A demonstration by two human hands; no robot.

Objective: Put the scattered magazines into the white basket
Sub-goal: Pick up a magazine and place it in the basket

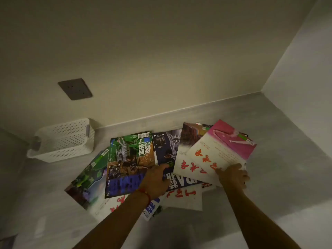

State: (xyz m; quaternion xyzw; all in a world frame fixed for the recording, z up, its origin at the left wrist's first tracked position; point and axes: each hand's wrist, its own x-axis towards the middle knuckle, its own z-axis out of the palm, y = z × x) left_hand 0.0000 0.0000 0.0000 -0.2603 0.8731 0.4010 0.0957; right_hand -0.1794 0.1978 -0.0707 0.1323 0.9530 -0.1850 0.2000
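Several magazines (154, 164) lie fanned and overlapping on the grey floor (269, 186), right of the white basket (62, 141) (by the wall), while the left hand (156, 178) grips the green-covered magazine (131, 159) and the right hand (233, 177) grips the pink-and-white magazine (221, 150).

1. Both forearms are cut off by the bottom edge at 6 o'clock.
2. The white magazine (181, 198) lies mostly hidden under others.
3. The left hand (156, 178) covers part of the dark blue magazine (167, 150).
4. Cover print is too blurred to read.
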